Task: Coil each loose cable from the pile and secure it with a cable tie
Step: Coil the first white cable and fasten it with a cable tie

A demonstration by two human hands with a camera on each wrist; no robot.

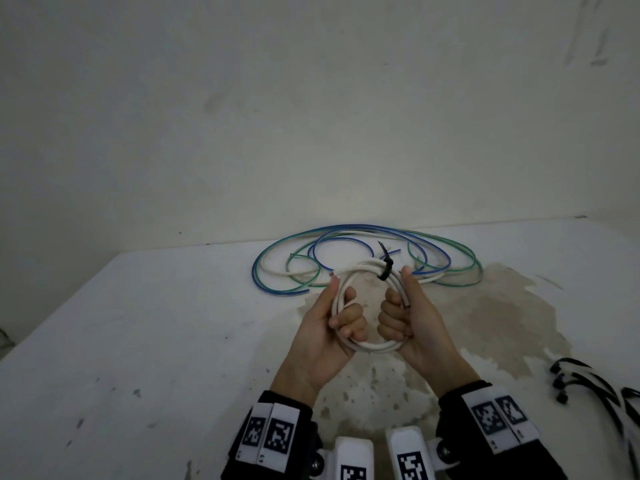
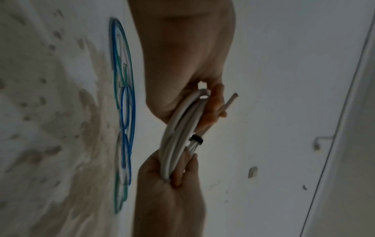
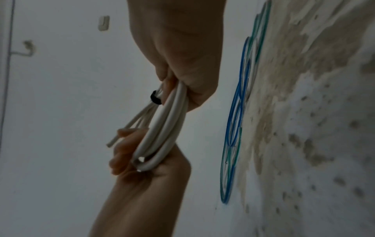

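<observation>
L hand point(image 1: 337, 318) and R hand point(image 1: 405, 315) each gripped 1 white coil point(image 1: 367, 346), fingers curled through its loop, L on the left side, R on the right, coil held up above the stained table point(image 1: 138, 341). 1 black cable tie point(image 1: 385, 268) cinched the coil's top, tail sticking up. Beyond the coil, by the wall, lay the loose pile point(image 1: 363, 251): blue, green, white cables; exact no. unclear. Far right of the coil, a bunch of spare ties point(image 1: 588, 382). Wrist bands point(image 1: 491, 419) carried square black-and-white markers; no legible text.
</observation>
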